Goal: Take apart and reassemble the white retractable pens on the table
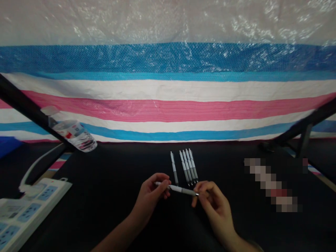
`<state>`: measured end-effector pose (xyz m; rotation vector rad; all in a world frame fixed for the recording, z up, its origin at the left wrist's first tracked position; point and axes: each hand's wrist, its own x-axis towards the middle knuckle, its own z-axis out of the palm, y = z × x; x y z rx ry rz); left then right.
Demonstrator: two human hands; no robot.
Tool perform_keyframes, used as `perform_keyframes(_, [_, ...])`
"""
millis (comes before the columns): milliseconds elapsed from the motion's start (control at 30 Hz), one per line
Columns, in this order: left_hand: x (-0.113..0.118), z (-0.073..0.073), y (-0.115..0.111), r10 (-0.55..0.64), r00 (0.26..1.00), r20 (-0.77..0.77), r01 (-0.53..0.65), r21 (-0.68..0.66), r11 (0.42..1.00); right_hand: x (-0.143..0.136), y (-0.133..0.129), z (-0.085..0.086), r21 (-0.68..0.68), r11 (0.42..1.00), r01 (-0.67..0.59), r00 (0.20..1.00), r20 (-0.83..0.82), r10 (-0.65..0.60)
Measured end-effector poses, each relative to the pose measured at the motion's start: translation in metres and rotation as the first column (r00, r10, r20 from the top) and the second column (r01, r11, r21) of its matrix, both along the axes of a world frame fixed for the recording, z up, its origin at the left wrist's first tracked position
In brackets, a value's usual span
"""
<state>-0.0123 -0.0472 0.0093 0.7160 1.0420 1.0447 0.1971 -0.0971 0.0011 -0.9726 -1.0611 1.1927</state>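
A white pen (181,189) with a grey grip is held nearly level between both hands, low over the black surface. My left hand (154,190) pinches its clicker end between thumb and fingers. At the metal tip, the fingers of my right hand (214,201) are closed around the end of the pen. Just beyond the hands, a single similar pen (173,168) lies pointing toward me. To its right, several matching pens (188,167) lie side by side in a row.
On the left sits a white power strip (42,199) with a plugged-in cable. A clear plastic bottle (76,134) leans by the black bar at back left. A striped plastic sheet (168,110) hangs behind the black table (105,182). A pixelated, blurred item (270,183) lies at right.
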Motion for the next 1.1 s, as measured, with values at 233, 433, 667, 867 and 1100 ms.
perform_keyframes(233, [-0.004, 0.007, 0.010, 0.095, 0.980, 0.177, -0.081, -0.087, 0.993, -0.016, -0.003, -0.009, -0.262, 0.879, -0.399, 0.883, -0.368, 0.291])
perform_keyframes(433, [-0.003, 0.000, 0.007, -0.042, 0.986, 0.159, 0.052, -0.060, 0.997, -0.019, -0.008, -0.027, -0.396, 0.614, -0.683, 0.697, -0.603, 0.387])
perform_keyframes(667, [0.000, -0.002, 0.003, -0.096, 0.994, -0.052, 0.100, 0.073, 0.992, -0.017, -0.009, -0.025, -0.455, 0.611, -0.648, 0.747, -0.536, 0.393])
perform_keyframes(867, [0.007, -0.003, 0.001, -0.029, 0.994, -0.102, 0.039, 0.098, 0.994, -0.023, -0.013, -0.019, -0.509, 0.672, -0.538, 0.824, -0.487, 0.290])
perform_keyframes(1100, [0.006, -0.004, 0.005, 0.011, 0.994, -0.113, 0.010, 0.181, 0.983, -0.023, -0.011, -0.023, -0.476, 0.627, -0.616, 0.762, -0.561, 0.323])
